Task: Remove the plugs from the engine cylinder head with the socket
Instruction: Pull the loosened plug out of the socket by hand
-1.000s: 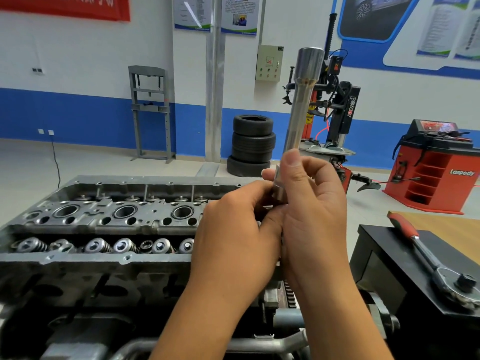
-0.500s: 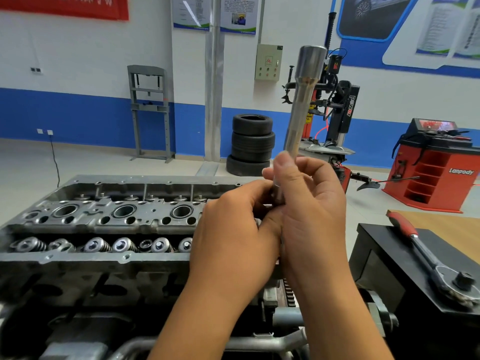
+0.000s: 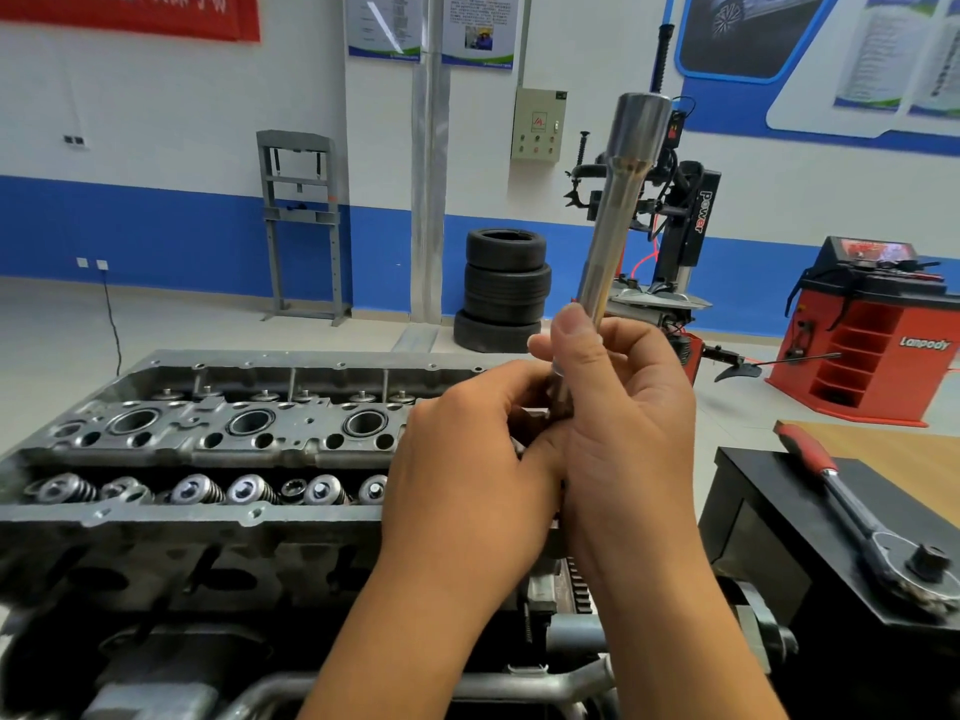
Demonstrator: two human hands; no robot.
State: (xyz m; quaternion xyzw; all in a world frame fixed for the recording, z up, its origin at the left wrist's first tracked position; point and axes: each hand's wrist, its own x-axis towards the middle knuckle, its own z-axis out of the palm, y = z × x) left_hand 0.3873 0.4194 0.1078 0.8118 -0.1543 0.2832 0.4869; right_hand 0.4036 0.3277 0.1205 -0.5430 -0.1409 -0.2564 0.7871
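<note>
A long steel socket [image 3: 621, 210] stands nearly upright above the right end of the grey engine cylinder head [image 3: 208, 439]. My right hand [image 3: 623, 423] grips its lower part, thumb up along the shaft. My left hand [image 3: 467, 465] has its fingers curled round something at the socket's bottom end, which the hands hide. Three round plug wells [image 3: 249, 422] lie open along the head's middle. A row of valve springs [image 3: 208, 489] runs in front of them.
A ratchet wrench with a red handle [image 3: 852, 511] lies on a black box [image 3: 779, 537] at the right. Behind stand a tyre stack [image 3: 504, 288], a tyre changer [image 3: 685, 220], a red wheel balancer [image 3: 872, 345] and a grey press frame [image 3: 298, 220].
Both hands and the socket stay almost where they were. My right thumb has shifted slightly on the shaft.
</note>
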